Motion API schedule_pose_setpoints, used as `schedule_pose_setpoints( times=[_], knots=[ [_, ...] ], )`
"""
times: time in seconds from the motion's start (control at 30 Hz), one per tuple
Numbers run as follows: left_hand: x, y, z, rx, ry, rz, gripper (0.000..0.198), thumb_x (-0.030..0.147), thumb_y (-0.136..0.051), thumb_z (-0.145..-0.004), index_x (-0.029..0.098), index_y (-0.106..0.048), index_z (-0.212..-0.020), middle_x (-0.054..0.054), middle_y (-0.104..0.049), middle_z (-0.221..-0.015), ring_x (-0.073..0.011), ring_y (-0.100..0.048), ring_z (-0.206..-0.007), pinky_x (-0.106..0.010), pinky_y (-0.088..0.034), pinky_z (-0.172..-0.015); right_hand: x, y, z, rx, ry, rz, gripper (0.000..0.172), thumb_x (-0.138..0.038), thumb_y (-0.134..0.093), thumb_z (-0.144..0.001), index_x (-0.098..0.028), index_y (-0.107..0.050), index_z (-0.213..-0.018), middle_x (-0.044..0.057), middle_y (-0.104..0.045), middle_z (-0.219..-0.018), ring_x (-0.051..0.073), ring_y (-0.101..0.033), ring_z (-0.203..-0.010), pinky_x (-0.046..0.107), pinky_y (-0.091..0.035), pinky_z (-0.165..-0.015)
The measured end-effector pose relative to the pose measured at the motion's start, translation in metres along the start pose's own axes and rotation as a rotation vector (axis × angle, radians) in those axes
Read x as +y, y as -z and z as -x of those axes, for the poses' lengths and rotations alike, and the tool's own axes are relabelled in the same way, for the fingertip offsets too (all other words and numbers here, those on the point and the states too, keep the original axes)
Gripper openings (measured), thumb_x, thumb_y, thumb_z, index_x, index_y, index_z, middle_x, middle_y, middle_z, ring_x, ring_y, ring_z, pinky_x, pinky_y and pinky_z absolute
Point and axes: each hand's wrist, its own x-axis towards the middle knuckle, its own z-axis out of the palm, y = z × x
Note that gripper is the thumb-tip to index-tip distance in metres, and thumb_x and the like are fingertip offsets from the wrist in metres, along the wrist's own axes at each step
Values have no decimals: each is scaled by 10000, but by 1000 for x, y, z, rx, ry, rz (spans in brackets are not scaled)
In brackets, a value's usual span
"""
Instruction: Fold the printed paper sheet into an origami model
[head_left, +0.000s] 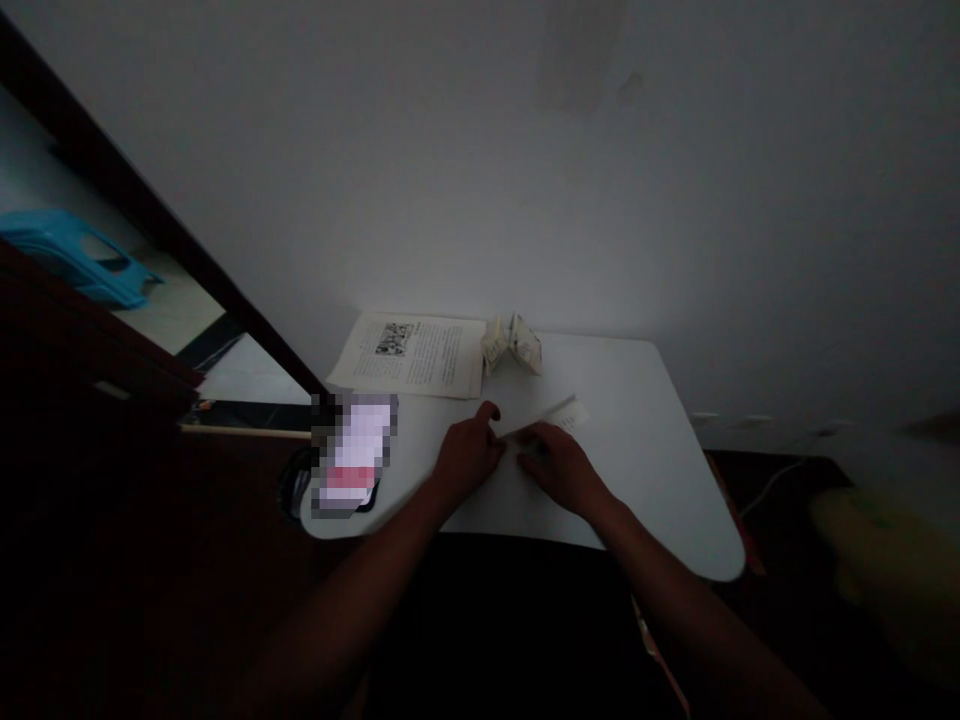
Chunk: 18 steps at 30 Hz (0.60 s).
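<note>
Both my hands rest on a small white table (645, 470) in a dim room. My left hand (466, 452) is curled, with its thumb raised, and pinches the near end of a narrow folded strip of printed paper (559, 412). My right hand (561, 464) lies over the same strip with its fingers pressed down on it. The strip runs away from my hands toward the far right.
A printed sheet with a square code (414, 353) lies at the table's far left. Two small folded paper shapes (512, 343) stand beside it. A lit phone (352, 455) sits at the left edge. A white wall rises behind; a blue plastic object (75, 255) is far left.
</note>
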Motion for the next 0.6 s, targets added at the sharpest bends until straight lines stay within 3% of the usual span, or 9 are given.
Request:
schedule_pose_setpoints(
  times=[0.27,0.43,0.6],
  knots=[
    [-6,6,-1,7,-13,14,314,157,-587,-713,224,-464,-995,13,-644,-714,-171,-628,-693,-254,-446,-651,-2,-7,-5,82,-72,50,152,-245,-613,-732,-191,-573,-868,41,-625,-843,189,-556,-774,318,-421,-726],
    [-4,5,-1,5,4,7,299,179,-593,-723,201,-497,-1005,-8,-669,-743,-176,-639,-721,-260,-459,-668,-11,-16,-9,173,-138,202,200,-380,-629,-738,-192,-572,-769,41,-635,-757,207,-560,-754,323,-380,-711],
    [-1,7,-1,-19,10,-30,249,206,-589,-744,190,-546,-989,-22,-679,-760,-180,-641,-748,-268,-464,-697,-16,-16,-13,147,-188,235,227,-420,-625,-743,-197,-579,-745,29,-644,-721,205,-565,-725,308,-373,-674]
  ],
)
